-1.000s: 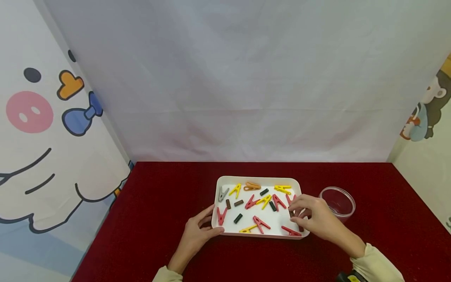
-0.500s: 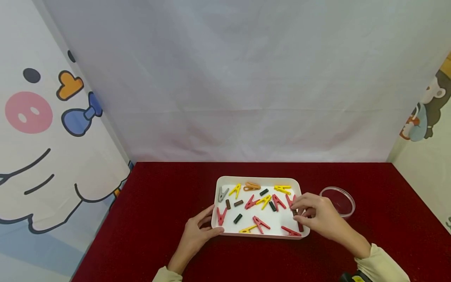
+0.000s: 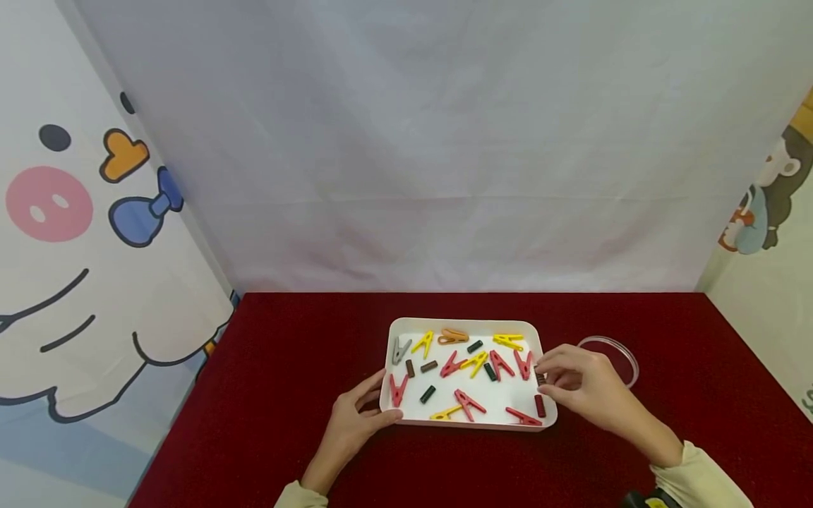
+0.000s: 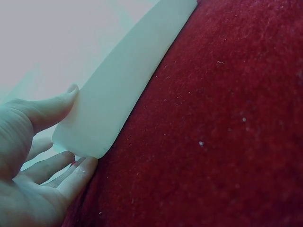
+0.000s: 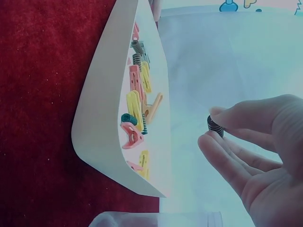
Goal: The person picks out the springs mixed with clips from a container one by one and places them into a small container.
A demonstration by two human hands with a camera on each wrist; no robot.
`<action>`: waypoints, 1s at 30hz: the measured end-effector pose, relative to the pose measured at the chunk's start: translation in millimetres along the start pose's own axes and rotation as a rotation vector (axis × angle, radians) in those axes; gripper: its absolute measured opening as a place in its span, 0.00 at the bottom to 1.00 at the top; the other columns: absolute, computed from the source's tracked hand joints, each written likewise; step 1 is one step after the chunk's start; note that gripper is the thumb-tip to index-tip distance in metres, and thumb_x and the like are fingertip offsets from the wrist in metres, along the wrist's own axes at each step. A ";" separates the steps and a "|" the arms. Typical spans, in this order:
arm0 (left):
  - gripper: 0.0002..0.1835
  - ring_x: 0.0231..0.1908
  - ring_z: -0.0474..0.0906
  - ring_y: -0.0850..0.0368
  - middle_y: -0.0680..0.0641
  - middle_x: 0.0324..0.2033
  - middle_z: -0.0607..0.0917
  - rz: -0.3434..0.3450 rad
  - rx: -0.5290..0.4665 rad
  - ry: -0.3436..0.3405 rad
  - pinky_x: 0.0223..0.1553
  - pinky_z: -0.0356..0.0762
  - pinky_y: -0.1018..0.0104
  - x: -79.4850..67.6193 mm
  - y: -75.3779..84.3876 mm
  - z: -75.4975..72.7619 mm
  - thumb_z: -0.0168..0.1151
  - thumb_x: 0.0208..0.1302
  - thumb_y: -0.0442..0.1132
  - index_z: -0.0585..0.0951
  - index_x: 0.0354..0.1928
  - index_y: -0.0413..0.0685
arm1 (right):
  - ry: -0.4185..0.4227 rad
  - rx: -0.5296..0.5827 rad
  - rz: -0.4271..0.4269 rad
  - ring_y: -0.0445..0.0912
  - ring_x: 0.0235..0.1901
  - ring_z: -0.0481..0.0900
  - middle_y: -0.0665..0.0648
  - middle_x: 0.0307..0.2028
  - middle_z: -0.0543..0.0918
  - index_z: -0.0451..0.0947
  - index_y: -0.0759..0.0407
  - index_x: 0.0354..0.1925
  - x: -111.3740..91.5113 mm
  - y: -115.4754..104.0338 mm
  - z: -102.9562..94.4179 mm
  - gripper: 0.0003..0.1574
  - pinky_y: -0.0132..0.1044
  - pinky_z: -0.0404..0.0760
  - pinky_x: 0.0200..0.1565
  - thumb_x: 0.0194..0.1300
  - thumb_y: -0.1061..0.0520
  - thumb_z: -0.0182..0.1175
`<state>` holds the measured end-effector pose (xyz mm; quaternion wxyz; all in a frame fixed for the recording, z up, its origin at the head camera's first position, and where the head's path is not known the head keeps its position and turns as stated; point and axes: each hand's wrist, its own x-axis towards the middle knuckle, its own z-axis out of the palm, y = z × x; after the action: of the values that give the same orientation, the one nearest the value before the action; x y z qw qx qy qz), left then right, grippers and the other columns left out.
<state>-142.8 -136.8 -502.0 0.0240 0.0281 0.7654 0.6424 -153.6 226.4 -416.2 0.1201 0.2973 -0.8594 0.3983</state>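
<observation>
Holding the near left corner of the white plastic tray, the left hand has its thumb on the front side and its fingers on the left side, as I see it. The tray sits on a counter with a dark red cloth. Going right, I see red V-shaped plastic clips and small dark ribbed rods lying in it. Next, the right hand pinches one small dark brown ribbed rod between thumb and fingers, up near the tray's right edge. I'd guess that rod is very light and a bit stiff. It is round, so it could roll or slip. I'd hold it gently around the middle, since a hard squeeze might pop it out. Beside that hand is a round, clear plastic cup.
</observation>
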 end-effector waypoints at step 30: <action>0.39 0.54 0.74 0.45 0.39 0.58 0.75 0.007 0.002 0.013 0.44 0.78 0.62 -0.2 -1.8 0.5 0.77 0.45 0.35 0.73 0.63 0.47 | 0.078 -0.040 0.068 0.39 0.32 0.79 0.55 0.37 0.82 0.84 0.57 0.34 -5.6 -1.3 -24.8 0.16 0.29 0.80 0.31 0.43 0.68 0.74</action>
<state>-142.6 -136.7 -503.8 0.0170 0.0265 0.7662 0.6418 -149.1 246.8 -401.7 0.1460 0.2499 -0.8714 0.3962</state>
